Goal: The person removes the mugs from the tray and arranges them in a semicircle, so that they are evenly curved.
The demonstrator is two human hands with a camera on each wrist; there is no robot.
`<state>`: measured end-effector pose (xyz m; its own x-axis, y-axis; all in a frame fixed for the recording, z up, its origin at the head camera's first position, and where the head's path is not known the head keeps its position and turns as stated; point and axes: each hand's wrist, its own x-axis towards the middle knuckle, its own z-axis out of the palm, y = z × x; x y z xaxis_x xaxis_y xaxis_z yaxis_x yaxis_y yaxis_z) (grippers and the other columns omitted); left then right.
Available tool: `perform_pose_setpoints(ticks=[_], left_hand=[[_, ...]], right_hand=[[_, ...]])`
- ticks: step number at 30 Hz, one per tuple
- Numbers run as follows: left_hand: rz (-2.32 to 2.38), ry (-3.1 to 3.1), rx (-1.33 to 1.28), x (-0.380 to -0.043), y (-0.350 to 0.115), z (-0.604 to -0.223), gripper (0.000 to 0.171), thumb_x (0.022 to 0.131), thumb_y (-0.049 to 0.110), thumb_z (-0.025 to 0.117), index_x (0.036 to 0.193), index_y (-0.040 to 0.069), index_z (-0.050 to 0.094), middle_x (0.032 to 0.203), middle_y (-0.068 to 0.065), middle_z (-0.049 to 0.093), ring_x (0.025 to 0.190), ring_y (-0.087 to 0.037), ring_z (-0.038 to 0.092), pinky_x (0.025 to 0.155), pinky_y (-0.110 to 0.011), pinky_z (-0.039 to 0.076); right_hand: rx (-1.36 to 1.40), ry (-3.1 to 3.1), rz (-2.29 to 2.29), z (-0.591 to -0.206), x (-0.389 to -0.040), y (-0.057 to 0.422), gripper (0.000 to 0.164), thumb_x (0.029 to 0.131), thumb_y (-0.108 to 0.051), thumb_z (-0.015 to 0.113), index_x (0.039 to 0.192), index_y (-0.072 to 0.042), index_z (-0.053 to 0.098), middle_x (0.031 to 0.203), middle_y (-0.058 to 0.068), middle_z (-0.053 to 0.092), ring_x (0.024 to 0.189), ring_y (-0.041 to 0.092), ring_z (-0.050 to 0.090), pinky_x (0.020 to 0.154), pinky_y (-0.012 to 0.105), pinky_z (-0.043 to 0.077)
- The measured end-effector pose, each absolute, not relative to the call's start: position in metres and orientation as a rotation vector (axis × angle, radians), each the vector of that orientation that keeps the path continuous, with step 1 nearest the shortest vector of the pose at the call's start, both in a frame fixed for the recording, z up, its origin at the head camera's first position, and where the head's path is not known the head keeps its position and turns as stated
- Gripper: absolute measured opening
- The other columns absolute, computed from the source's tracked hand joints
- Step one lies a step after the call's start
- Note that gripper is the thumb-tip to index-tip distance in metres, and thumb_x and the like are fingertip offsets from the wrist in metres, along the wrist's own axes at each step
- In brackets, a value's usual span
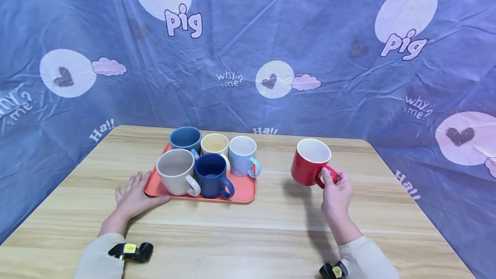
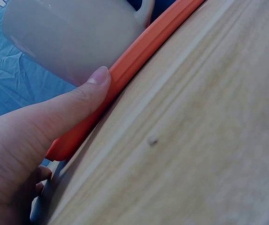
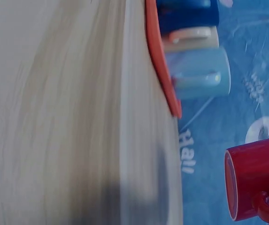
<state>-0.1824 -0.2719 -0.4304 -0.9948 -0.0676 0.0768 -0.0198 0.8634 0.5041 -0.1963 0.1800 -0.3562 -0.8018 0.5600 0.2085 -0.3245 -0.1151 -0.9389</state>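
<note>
My right hand (image 1: 337, 190) grips the red mug (image 1: 308, 165) by its handle. The mug hangs upright above the table to the right of the tray, its shadow below; its white inside shows in the head view. In the right wrist view the red mug (image 3: 256, 178) is seen from the side, cut off by the frame. My left hand (image 1: 133, 197) rests at the near left corner of the orange tray (image 1: 242, 195). Its thumb (image 2: 78, 101) lies along the front rim, and the other fingers spread by the left side.
On the tray stand a grey-white mug (image 1: 176, 173), a navy mug (image 1: 210, 178), a teal-blue mug (image 1: 185, 137), a cream mug (image 1: 213, 145) and a light blue mug (image 1: 240, 158), close together. The wooden table (image 1: 232, 244) meets a blue printed cloth (image 1: 240, 46) behind.
</note>
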Motion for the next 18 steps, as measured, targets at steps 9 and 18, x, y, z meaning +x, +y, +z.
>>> perform_pose_setpoints(ticks=[9, 18], left_hand=[[-0.789, -2.946, 0.080, -0.183, -0.272, -0.431, 0.109, 0.061, 0.065, 0.060, 0.135, -0.003, 0.018, 0.133, -0.035, 0.010, 0.122, -0.047, 0.001, 0.084, -0.064, -0.014], [-0.781, -2.940, 0.077, -0.183, -0.272, -0.431, 0.109, 0.061, 0.065, 0.061, 0.134, -0.003, 0.019, 0.133, -0.035, 0.011, 0.122, -0.046, 0.001, 0.084, -0.065, -0.013]], right_hand=[[-0.332, -1.474, 1.937, -0.395, -0.227, 0.217, 0.015, 0.079, -0.005, 0.062, 0.087, -0.002, 0.050, 0.075, 0.004, 0.056, 0.066, 0.009, 0.055, 0.058, 0.021, 0.049], [-0.514, -1.652, 1.725, -0.389, -0.233, 0.222, 0.014, 0.082, -0.010, 0.059, 0.088, -0.002, 0.049, 0.083, 0.005, 0.051, 0.073, 0.007, 0.051, 0.067, 0.018, 0.046]])
